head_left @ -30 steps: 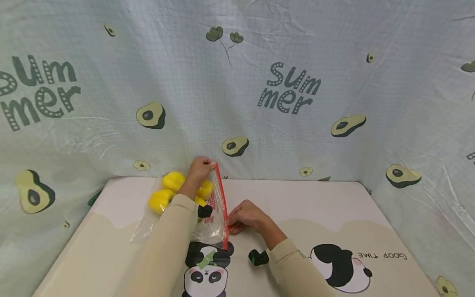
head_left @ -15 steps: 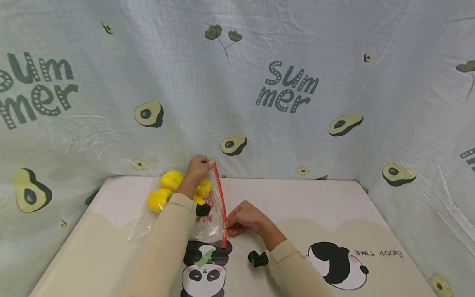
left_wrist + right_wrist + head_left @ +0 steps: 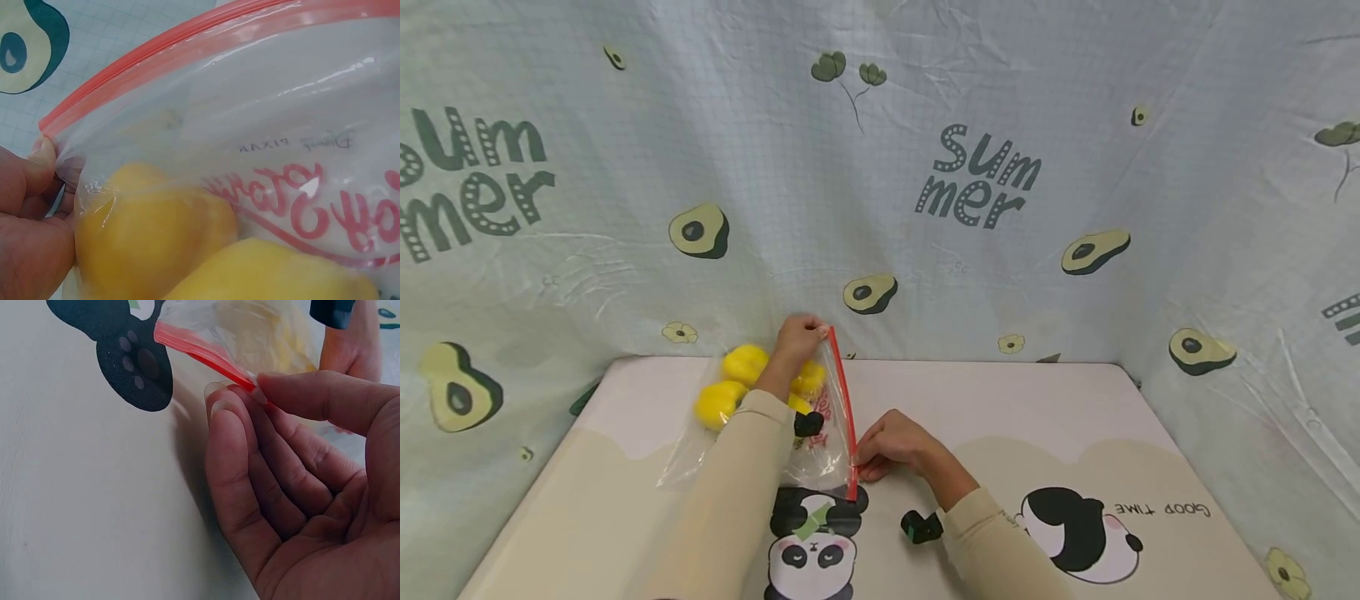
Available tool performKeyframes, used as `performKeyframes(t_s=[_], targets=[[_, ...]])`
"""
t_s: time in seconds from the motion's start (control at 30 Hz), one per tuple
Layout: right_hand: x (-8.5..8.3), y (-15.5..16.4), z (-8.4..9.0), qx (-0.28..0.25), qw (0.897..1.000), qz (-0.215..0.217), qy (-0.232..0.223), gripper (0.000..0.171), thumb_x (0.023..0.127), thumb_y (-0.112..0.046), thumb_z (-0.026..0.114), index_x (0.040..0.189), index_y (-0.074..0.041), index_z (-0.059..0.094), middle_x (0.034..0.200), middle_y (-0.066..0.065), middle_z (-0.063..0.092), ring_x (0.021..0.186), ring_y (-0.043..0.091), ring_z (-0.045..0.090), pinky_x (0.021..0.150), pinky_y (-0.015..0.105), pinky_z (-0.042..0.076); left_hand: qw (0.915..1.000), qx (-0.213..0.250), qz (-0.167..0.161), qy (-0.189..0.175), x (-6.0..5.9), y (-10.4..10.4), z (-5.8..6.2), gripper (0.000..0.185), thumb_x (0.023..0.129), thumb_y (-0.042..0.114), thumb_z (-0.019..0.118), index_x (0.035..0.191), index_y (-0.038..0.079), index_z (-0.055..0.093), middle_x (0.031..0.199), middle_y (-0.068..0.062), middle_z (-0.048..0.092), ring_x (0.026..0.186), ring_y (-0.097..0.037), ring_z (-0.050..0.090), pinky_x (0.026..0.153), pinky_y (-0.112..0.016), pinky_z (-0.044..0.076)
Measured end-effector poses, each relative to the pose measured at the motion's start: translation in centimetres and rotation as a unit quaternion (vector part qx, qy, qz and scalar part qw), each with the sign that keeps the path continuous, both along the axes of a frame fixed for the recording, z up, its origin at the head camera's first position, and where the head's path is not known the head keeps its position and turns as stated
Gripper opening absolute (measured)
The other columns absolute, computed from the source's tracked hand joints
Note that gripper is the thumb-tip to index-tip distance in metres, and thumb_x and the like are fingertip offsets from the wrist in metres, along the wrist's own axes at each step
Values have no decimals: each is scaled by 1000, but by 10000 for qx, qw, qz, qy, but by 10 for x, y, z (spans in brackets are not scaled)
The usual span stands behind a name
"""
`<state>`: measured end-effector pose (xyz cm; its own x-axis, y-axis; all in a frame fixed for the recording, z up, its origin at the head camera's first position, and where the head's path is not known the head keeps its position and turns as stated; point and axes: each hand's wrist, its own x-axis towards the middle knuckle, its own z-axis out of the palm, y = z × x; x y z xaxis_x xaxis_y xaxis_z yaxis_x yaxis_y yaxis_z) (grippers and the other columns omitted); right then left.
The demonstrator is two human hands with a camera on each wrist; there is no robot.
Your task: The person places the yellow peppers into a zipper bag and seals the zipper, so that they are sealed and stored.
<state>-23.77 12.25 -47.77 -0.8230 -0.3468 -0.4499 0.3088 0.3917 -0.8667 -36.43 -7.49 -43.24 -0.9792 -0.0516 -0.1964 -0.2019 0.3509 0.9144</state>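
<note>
A clear zip bag [image 3: 827, 467] with a red zip strip [image 3: 844, 392] lies at the table's back left, its strip running from back to front. Several smooth yellow fruits [image 3: 718, 404] sit inside; their exact kind is unclear. My left hand [image 3: 797, 342] pinches the strip's far corner between thumb and fingers, and in the left wrist view the red strip [image 3: 187, 40] bows away from it. Nearer the front, my right hand [image 3: 895, 446] pinches the strip. The right wrist view shows its thumb [image 3: 319, 394] pressing a small whitish piece at the strip against the index finger.
The pale table [image 3: 1000, 400] has a panda print [image 3: 814, 554] below the bag and another panda print [image 3: 1082, 537] at right. A hanging sheet [image 3: 760, 167] with avocado prints closes off the back and sides. Black wrist-worn devices [image 3: 921, 527] sit by the sleeves.
My right hand has slid slightly along the red strip toward its near end. My left hand keeps its pinch at the far corner. The head view has shifted a little.
</note>
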Motion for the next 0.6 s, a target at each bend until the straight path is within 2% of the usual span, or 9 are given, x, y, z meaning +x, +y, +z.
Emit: performKeyframes(t_s=[0.2,0.6], targets=[[0,2,-2,-1,10000,2,3,9,85,-6,78,85,3,79,64,6,71,53,12,67,53,23,60,10000,5,10,-47,-1,0,-1,25,109,20,54,115,1,68,114,-13,59,102,-27,53,89,-33,47],[5,4,0,11,10000,79,-41,9,85,-7,79,86,2,80,65,7,72,53,12,69,54,24,60,10000,61,-7,58,0,1,0,24,109,19,54,113,-1,67,111,-13,58,98,-26,53,86,-32,46]])
